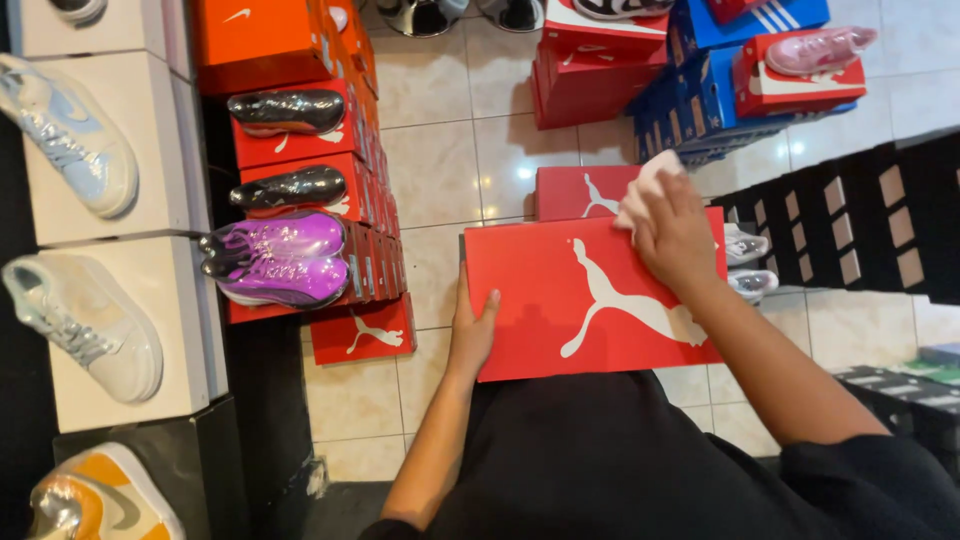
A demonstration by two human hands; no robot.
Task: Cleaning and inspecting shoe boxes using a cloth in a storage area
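Your left hand (472,335) grips the left edge of the flat red cardboard shoebox (580,300) on your lap; your right hand (672,235) presses a crumpled pale cloth (645,185) (partly hidden) against its lid.

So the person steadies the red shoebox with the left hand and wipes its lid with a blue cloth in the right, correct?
Not quite: the cloth in the right hand is pale pink, not blue, as the head view shows. The left hand does steady the red shoebox.
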